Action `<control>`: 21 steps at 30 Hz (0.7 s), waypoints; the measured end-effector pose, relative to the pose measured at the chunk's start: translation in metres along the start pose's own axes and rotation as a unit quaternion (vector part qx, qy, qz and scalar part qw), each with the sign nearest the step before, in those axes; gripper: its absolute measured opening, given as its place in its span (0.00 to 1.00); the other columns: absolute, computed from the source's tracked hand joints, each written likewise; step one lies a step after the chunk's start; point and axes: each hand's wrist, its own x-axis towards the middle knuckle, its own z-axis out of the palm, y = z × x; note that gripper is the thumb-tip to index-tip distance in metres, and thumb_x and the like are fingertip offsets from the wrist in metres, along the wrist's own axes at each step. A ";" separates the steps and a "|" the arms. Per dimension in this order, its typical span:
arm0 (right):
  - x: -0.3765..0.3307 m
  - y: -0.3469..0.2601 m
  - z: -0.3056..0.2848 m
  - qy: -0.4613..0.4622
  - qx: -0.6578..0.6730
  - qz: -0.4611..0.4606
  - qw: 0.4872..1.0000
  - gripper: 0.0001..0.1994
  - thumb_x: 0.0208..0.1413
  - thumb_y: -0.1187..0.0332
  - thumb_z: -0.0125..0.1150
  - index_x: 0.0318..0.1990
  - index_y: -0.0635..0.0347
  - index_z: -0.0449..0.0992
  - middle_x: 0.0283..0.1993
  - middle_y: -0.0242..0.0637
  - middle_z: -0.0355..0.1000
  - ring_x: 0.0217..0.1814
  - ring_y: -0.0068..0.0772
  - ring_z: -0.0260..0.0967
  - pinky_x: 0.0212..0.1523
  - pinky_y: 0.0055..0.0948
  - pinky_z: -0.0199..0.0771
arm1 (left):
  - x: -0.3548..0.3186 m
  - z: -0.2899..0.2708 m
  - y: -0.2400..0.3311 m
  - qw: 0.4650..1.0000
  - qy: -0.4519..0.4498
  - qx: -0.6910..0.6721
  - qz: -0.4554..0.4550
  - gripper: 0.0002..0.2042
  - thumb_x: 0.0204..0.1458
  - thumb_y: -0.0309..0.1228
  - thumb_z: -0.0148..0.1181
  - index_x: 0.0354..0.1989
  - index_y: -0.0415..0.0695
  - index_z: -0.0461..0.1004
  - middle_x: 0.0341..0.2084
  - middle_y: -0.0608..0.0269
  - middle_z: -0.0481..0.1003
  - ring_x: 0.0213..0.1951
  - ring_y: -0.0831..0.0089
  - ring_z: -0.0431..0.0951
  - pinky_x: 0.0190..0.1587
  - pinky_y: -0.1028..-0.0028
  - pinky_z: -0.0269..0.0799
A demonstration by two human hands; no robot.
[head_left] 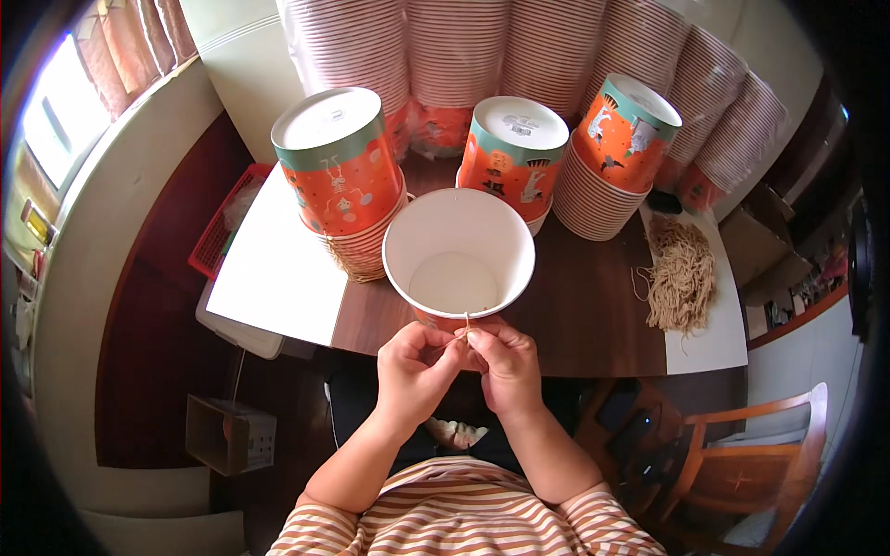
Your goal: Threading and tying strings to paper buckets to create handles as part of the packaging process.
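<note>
A large paper bucket (459,236) leans toward me at the table's near edge, its white inside facing up. At its near rim, my left hand (415,366) and my right hand (510,363) meet with fingertips pinched together. Between them is a thin tan cord (467,322), whose short end stands up against the rim. The rest of the cord is mostly hidden by my fingers. Only a strip of the bucket's orange outside shows above my hands.
Upside-down stacks of orange and green paper buckets (338,176), (514,157), (630,139) stand behind on the brown table (593,315). Loose tan cords (683,278) lie at the right. Wrapped bucket stacks (454,56) line the back. A wooden chair (751,463) is at lower right.
</note>
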 end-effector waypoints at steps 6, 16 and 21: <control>-0.001 -0.005 0.003 0.019 0.053 0.054 0.997 0.07 0.54 0.73 0.57 0.37 0.64 0.80 0.35 0.34 0.77 0.37 0.20 0.72 0.40 0.24 0.76 | 0.000 0.001 -0.003 0.998 0.014 0.027 0.046 0.04 0.49 0.21 0.63 0.29 0.35 0.73 0.24 0.67 0.76 0.27 0.85 0.72 0.30 0.85 0.69; -0.002 -0.005 -0.001 0.018 -0.035 0.022 0.999 0.07 0.54 0.72 0.58 0.36 0.64 0.80 0.34 0.31 0.77 0.34 0.16 0.69 0.39 0.19 0.69 | 0.005 -0.002 -0.010 0.881 0.060 0.254 0.395 0.12 0.40 0.15 0.63 0.35 0.39 0.76 0.31 0.57 0.72 0.27 0.68 0.76 0.27 0.74 0.75; -0.003 -0.008 0.007 0.033 -0.028 -0.007 0.999 0.06 0.53 0.75 0.57 0.32 0.65 0.80 0.27 0.26 0.72 0.24 0.12 0.57 0.26 0.14 0.58 | 0.008 -0.008 -0.011 0.864 0.040 0.280 0.418 0.14 0.38 0.15 0.64 0.36 0.39 0.78 0.31 0.57 0.74 0.28 0.67 0.77 0.29 0.73 0.76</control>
